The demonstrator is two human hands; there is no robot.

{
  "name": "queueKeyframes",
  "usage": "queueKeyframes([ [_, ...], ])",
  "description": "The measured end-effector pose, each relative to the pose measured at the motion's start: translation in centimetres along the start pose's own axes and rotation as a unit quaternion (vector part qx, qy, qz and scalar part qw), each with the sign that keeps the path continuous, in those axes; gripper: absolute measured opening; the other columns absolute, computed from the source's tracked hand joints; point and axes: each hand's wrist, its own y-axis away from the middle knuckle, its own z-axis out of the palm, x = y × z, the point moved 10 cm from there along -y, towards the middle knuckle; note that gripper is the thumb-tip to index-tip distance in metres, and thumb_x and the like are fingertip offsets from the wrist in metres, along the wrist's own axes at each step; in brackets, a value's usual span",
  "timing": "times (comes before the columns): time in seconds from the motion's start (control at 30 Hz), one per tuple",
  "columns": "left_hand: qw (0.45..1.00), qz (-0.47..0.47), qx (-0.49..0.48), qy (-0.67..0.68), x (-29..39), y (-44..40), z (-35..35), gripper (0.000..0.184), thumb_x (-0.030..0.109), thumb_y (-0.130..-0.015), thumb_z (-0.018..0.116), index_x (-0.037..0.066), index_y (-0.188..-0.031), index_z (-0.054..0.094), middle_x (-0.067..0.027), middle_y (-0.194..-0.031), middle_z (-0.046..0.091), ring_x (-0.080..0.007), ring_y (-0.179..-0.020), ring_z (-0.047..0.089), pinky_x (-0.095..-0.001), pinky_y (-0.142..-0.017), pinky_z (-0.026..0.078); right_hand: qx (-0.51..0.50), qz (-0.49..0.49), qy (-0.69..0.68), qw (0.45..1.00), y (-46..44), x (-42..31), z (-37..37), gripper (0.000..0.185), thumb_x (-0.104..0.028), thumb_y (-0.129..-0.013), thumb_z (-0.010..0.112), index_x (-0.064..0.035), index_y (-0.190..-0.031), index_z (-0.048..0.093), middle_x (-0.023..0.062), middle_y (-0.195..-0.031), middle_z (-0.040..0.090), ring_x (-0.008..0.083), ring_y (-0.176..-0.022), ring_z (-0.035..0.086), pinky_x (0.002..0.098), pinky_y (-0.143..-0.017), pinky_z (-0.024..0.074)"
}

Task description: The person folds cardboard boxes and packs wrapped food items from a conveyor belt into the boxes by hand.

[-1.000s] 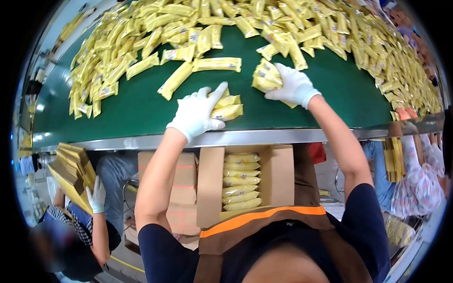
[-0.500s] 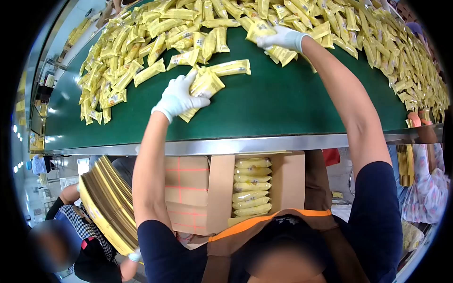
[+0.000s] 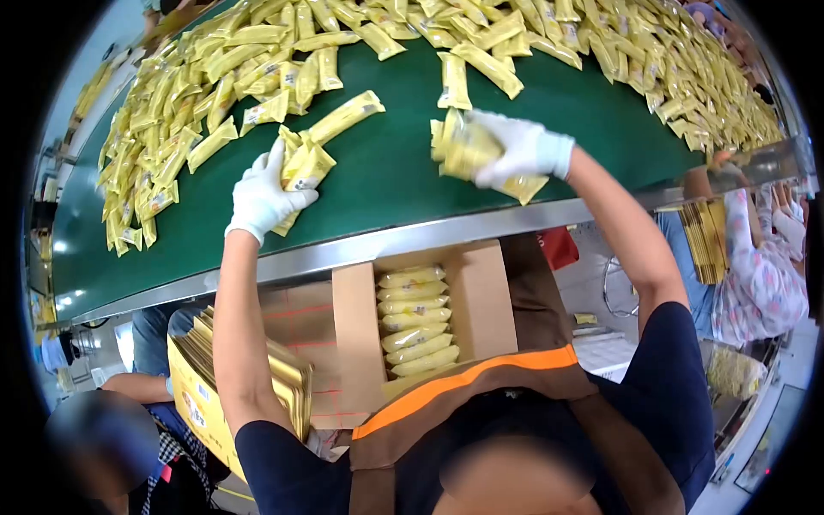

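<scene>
Yellow packets [image 3: 309,165], their print too small to read, are gripped in bunches by left hand [image 3: 263,197] and right hand [image 3: 519,149].

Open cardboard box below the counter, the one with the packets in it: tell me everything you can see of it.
The open cardboard box is plain light brown, apparently corrugated board, its top open and a flap folded out on the left. Yellow packets lie inside in a single column toward the left; bare board shows to their right. It sits just on the near side of the metal edge. The brown apron with orange trim hides its near end. Its base is out of sight.
</scene>
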Motion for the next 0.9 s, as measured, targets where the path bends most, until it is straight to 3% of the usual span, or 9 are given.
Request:
queueKeyframes([
  [0.07,1.000,-0.003,0.011,-0.027,-0.4,0.0,0.5,0.112,0.064,-0.063,0.073,0.016,-0.154,0.030,-0.0195,-0.143,0.047,-0.0383,-0.127,0.051,-0.0417,-0.104,0.044,-0.058,-0.003,-0.361,0.931,-0.1,1.4,-0.8,0.071,-0.044,-0.079,0.074,0.0017,-0.126,0.048,0.0097,-0.108,0.063,0.0150,-0.083,0.066,0.0303,-0.079,0.0555],
  [0.13,0.999,0.002,0.019,-0.047,-0.6,0.1,0.8,0.113,0.065,-0.062,0.073,0.017,-0.154,0.029,-0.0200,-0.144,0.046,-0.0382,-0.127,0.050,-0.0411,-0.104,0.043,-0.081,-0.026,-0.454,0.887,-1.1,2.6,-2.5,0.060,-0.039,-0.083,0.073,0.0011,-0.122,0.051,0.0054,-0.100,0.065,0.0126,-0.083,0.064,0.0279,-0.075,0.0553],
  [0.23,1.000,-0.016,-0.016,0.003,-0.8,0.0,0.9,0.116,0.065,-0.061,0.074,0.018,-0.155,0.028,-0.0216,-0.145,0.044,-0.0378,-0.128,0.050,-0.0403,-0.105,0.043,-0.128,-0.012,-0.325,0.937,-3.5,2.3,0.1,0.049,-0.031,-0.082,0.071,-0.0028,-0.118,0.052,0.0032,-0.094,0.062,0.0081,-0.083,0.059,0.0235,-0.073,0.0505],
  [0.33,0.997,-0.015,-0.055,-0.043,-0.4,1.4,1.5,0.121,0.066,-0.058,0.076,0.019,-0.157,0.023,-0.0241,-0.141,0.046,-0.0390,-0.127,0.051,-0.0409,-0.105,0.043,-0.118,0.015,-0.034,0.992,-0.9,-0.3,1.0,0.074,-0.048,-0.069,0.077,-0.0014,-0.121,0.053,0.0128,-0.098,0.065,0.0274,-0.094,0.065,0.0354,-0.086,0.0494],
  [0.5,0.995,0.060,0.069,-0.030,1.3,3.1,1.1,0.108,0.057,-0.064,0.073,0.022,-0.155,0.027,-0.0228,-0.127,0.054,-0.0398,-0.114,0.057,-0.0452,-0.097,0.048,0.060,-0.064,0.198,0.976,2.7,-4.6,1.4,0.071,-0.053,-0.060,0.073,-0.0044,-0.110,0.057,0.0175,-0.104,0.063,0.0350,-0.101,0.062,0.0438,-0.088,0.0477],
  [0.6,0.984,0.065,0.144,0.081,2.0,6.0,-1.4,0.103,0.033,-0.068,0.079,0.014,-0.154,0.027,-0.0202,-0.118,0.059,-0.0335,-0.108,0.061,-0.0404,-0.094,0.050,0.198,-0.010,0.187,0.962,5.5,-2.4,1.0,0.083,-0.052,-0.065,0.074,-0.0078,-0.130,0.050,0.0179,-0.114,0.061,0.0333,-0.105,0.062,0.0411,-0.094,0.0477],
  [0.67,0.948,0.072,0.158,0.266,3.0,7.9,-3.2,0.106,0.038,-0.068,0.081,0.012,-0.154,0.026,-0.0205,-0.121,0.057,-0.0363,-0.110,0.060,-0.0408,-0.095,0.050,0.192,-0.004,0.149,0.970,6.0,-0.4,3.4,0.091,-0.049,-0.067,0.075,-0.0107,-0.142,0.041,0.0203,-0.120,0.060,0.0348,-0.109,0.061,0.0402,-0.095,0.0487],
  [0.77,0.815,0.083,0.040,0.572,4.9,10.9,-2.2,0.075,0.009,-0.078,0.071,0.001,-0.145,0.038,-0.0143,-0.123,0.060,-0.0185,-0.103,0.062,-0.0308,-0.083,0.053,0.099,0.035,-0.051,0.993,7.2,-2.7,2.0,0.093,-0.045,-0.067,0.076,-0.0094,-0.145,0.038,0.0220,-0.123,0.060,0.0368,-0.113,0.060,0.0395,-0.098,0.0478],
  [0.9,0.667,0.047,-0.096,0.737,3.9,13.4,3.0,0.064,0.002,-0.076,0.065,-0.001,-0.138,0.049,-0.0095,-0.122,0.063,-0.0157,-0.102,0.063,-0.0292,-0.080,0.053,-0.055,-0.154,-0.137,0.977,11.2,-13.2,3.1,0.095,-0.044,-0.065,0.077,-0.0095,-0.145,0.040,0.0202,-0.119,0.065,0.0330,-0.107,0.065,0.0370,-0.093,0.0501],
])
